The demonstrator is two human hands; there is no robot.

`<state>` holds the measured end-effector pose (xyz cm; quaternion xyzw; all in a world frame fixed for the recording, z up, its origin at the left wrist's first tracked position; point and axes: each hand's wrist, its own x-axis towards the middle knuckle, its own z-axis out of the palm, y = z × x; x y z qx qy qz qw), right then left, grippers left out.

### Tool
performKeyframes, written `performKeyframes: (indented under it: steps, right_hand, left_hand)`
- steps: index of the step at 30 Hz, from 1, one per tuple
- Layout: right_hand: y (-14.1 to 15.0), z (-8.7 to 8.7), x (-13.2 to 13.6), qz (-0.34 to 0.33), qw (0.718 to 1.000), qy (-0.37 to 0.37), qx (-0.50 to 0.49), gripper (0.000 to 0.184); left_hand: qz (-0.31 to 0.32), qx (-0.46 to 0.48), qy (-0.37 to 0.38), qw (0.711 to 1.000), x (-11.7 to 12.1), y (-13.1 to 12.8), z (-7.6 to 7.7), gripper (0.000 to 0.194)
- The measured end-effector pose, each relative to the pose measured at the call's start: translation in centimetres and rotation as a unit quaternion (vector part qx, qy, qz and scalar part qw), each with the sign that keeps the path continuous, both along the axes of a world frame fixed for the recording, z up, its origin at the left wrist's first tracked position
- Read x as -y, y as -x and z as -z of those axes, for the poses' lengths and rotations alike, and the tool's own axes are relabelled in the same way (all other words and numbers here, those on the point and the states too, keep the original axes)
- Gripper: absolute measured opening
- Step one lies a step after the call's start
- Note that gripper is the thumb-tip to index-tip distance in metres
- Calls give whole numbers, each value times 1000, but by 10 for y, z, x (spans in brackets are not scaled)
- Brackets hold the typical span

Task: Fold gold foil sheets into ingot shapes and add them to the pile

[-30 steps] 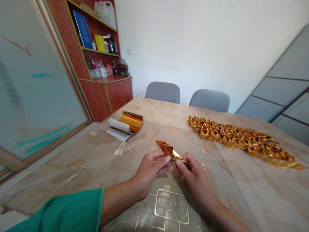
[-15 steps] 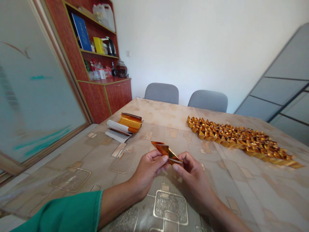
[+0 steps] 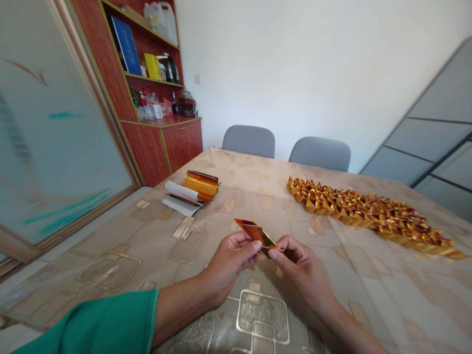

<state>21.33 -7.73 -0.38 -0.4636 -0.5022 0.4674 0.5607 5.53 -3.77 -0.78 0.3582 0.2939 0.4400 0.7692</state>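
A piece of folded gold foil paper [image 3: 254, 232] is held above the near part of the table. My left hand [image 3: 236, 253] pinches its lower middle between thumb and fingers. At the right end of the same paper, my right hand [image 3: 297, 258] has thumb and forefinger closed on the corner. One pointed end sticks out up and to the left. The fingers behind the paper are partly hidden.
A stack of loose gold and white paper sheets [image 3: 201, 186] lies at the table's left. Rows of folded gold foil pieces [image 3: 354, 209] stretch along the right of the patterned tablecloth [image 3: 121, 268]. Two grey chairs [image 3: 249, 141] stand behind the table.
The upright flap on the gold paper has flattened, so the piece looks narrower. Both hands keep their hold and have shifted only slightly. The view swayed a little and came back.
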Motion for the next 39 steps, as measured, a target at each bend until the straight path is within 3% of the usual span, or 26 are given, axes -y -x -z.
performKeyframes:
  steps: [10, 22, 29, 39]
  right_hand:
    - [-4, 15, -1, -1, 999, 31, 12, 34]
    - [-3, 13, -2, -14, 994, 20, 109, 39]
    - [-9, 3, -5, -88, 991, 38, 92, 47]
    - [-5, 5, -4, -77, 995, 63, 19, 49]
  left_hand:
    - [22, -11, -6, 1000, -2, -1, 5, 32]
    - [3, -69, -36, 997, -2, -3, 2, 21]
    - [4, -49, -32, 998, -6, 1, 1, 41]
    - [15, -38, 15, 999, -6, 1, 0, 42]
